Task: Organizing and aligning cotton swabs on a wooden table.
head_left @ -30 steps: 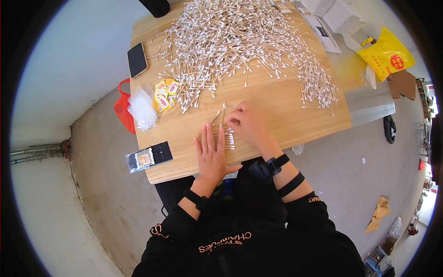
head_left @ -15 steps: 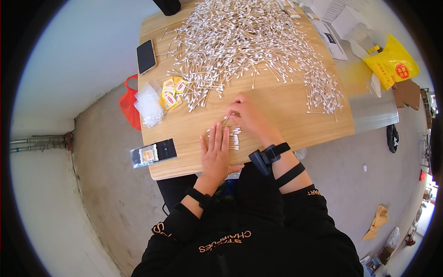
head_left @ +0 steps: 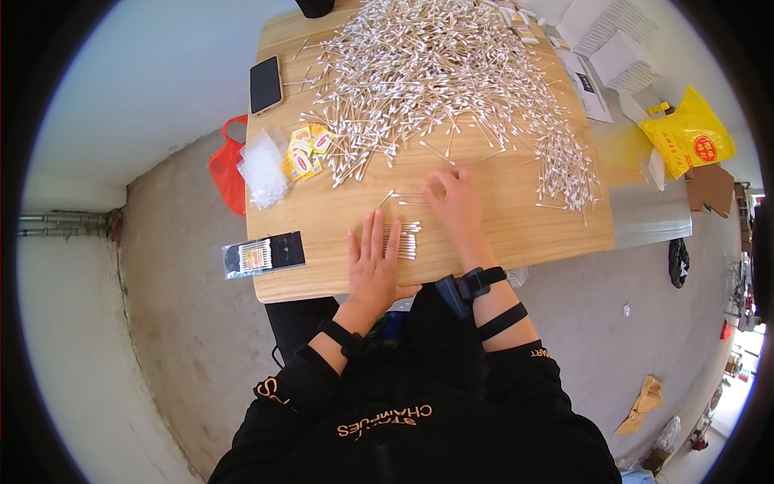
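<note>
My left hand lies flat on the wooden table with fingers stretched out, covering part of a small row of cotton swabs. The white tips of that row show to the right of its fingers. Just beyond the fingertips, a few loose cotton swabs lie apart from the row, one of them slanted. My right hand is over the table to the right of these, its fingers bent and smeared by motion; whether it holds a swab cannot be made out. A large heap of cotton swabs spreads over the far part of the table.
On the table's left side are a black phone, clear plastic bags, yellow-and-white cards and a filled swab packet on a dark flat thing. A red bag hangs at the left edge; a yellow bag is at right.
My right hand has moved right, away from my left fingertips. Loose swabs now show beyond the left hand, which stays over the row. The view has shifted slightly.
</note>
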`<action>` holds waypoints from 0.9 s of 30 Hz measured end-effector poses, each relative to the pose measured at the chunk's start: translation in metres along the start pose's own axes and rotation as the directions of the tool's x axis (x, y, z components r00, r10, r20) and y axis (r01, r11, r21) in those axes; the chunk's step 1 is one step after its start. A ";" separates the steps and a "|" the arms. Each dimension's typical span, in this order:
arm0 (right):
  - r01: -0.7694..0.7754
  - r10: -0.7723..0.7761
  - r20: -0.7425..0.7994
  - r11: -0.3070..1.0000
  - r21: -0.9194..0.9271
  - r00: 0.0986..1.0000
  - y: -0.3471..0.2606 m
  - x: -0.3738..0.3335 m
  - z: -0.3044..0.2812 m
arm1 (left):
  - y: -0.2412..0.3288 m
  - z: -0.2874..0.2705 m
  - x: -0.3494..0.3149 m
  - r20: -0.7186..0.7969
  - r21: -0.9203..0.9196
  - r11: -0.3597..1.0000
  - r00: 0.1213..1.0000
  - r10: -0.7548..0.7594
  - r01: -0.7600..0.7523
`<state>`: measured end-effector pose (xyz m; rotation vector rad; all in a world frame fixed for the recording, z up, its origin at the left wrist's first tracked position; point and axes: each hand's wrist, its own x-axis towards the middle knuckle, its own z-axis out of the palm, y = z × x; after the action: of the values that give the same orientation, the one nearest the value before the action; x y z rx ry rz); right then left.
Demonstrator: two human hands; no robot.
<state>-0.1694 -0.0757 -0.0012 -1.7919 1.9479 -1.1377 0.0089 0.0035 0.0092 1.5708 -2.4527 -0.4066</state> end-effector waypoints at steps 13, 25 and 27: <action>0.029 -0.111 0.392 0.978 0.209 0.913 -0.019 -0.021 0.010 | -0.004 0.004 -0.002 -0.008 0.018 1.000 1.000 0.015 -0.015; -0.031 -0.005 0.372 0.996 0.088 0.928 -0.006 0.002 0.022 | 0.002 -0.001 -0.001 0.021 0.002 1.000 1.000 0.003 -0.003; 0.061 -0.119 0.401 0.986 0.154 0.908 -0.001 -0.004 0.013 | -0.003 0.003 -0.002 -0.022 -0.034 0.999 1.000 0.021 -0.021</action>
<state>-0.1591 -0.0769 -0.0101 -1.8787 1.5211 -0.8131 0.0119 0.0045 0.0051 1.5268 -2.4310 -0.4239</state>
